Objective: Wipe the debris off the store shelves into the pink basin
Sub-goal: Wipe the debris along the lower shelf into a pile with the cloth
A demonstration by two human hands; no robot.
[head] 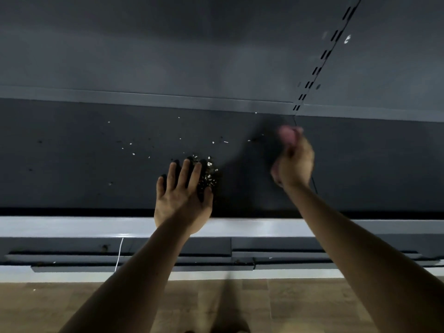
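One left hand (182, 200), one right hand (295, 164), one shelf (72, 164), one debris heap (209, 175), one pink object (287, 134).

The left hand (183, 200) lay flat on the shelf (72, 164), a debris pile (207, 175) touching its right side and loose specks (134, 153) scattered behind and leftward. Further right, the right hand (294, 164) held a cloth (287, 134) above the shelf, before the slotted upright (322, 58). The floor (72, 304) lay below the front edge.

Left hand (182, 195) flat, right hand (294, 162) curled.
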